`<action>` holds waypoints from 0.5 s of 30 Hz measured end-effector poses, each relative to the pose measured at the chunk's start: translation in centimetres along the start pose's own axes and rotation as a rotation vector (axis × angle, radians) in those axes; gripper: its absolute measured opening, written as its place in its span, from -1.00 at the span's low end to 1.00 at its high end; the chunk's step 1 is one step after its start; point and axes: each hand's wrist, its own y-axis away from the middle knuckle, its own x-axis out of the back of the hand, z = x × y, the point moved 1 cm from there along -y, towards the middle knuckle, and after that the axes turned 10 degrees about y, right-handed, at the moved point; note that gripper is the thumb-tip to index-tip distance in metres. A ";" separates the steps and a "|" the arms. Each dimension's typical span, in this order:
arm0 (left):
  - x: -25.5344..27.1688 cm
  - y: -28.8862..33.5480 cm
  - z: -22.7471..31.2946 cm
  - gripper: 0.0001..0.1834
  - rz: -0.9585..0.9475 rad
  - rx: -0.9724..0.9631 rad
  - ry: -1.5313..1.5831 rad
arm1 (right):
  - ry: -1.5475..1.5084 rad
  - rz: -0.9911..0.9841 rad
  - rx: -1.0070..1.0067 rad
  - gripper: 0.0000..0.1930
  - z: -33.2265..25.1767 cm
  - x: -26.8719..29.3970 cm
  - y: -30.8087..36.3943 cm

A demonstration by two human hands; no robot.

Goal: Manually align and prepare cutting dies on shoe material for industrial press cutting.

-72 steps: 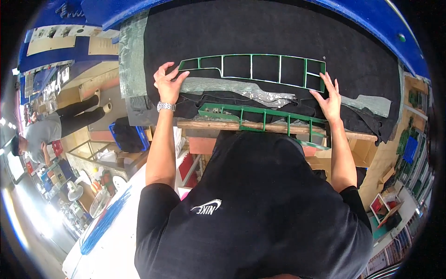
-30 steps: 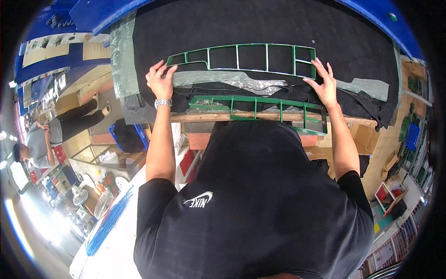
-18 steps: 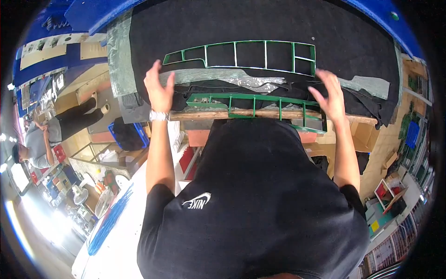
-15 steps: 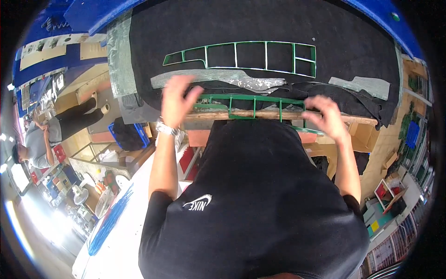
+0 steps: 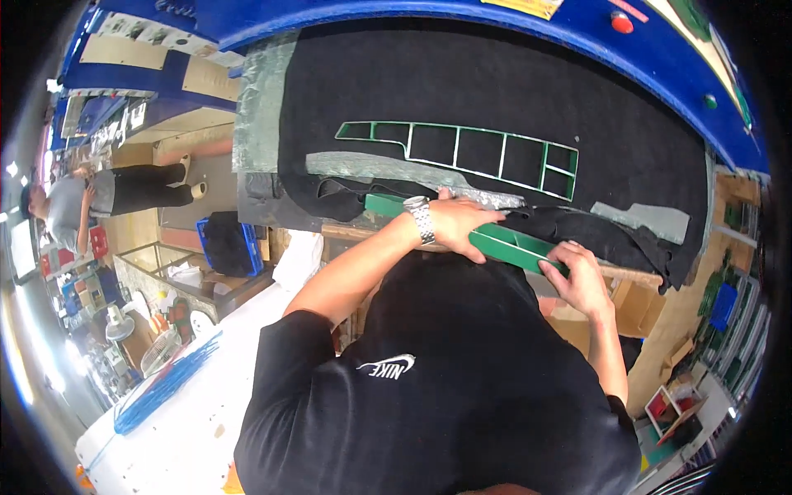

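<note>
Close to my body, at the front edge of the work surface, is a green steel cutting die (image 5: 520,248), tilted so that its side wall shows. My left hand (image 5: 456,224), a metal watch on its wrist, lies across the die's middle with fingers bent over it. At the right end my right hand (image 5: 582,279) grips it, thumb on the near side. A second green cutting die (image 5: 476,154), a long frame with cross bars, lies flat on the black sheet material (image 5: 429,78) farther away.
Gaps cut in the sheet bare a grey-green surface (image 5: 652,221) beneath. A blue machine beam (image 5: 528,49) with a red button (image 5: 621,22) spans the far side. To the left are a blue crate (image 5: 247,246) and a person (image 5: 68,206); cardboard boxes (image 5: 642,305) stand at right.
Both hands have come down onto the near die, the left moving right along it. They now grip it, and it has tilted. My view has turned and shifted.
</note>
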 end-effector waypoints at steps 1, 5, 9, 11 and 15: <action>-0.4 -0.9 -1.3 0.08 -0.005 -0.086 0.068 | 0.018 0.029 -0.087 -0.80 -0.9 0.5 -0.2; 1.1 -1.5 -0.8 0.20 -0.134 -0.114 0.278 | 0.187 0.127 -0.106 -0.71 -3.5 2.1 -0.6; 2.1 -0.2 0.4 0.18 0.069 -0.253 0.334 | 0.445 0.235 0.111 -0.69 -5.2 5.0 -1.1; 2.5 1.2 1.7 0.16 0.178 -0.276 0.339 | 0.600 0.327 0.299 -0.70 -6.4 7.3 -1.8; 4.3 4.9 4.5 0.08 0.481 -0.315 0.479 | 0.798 0.865 0.442 -0.80 -10.7 10.7 -2.8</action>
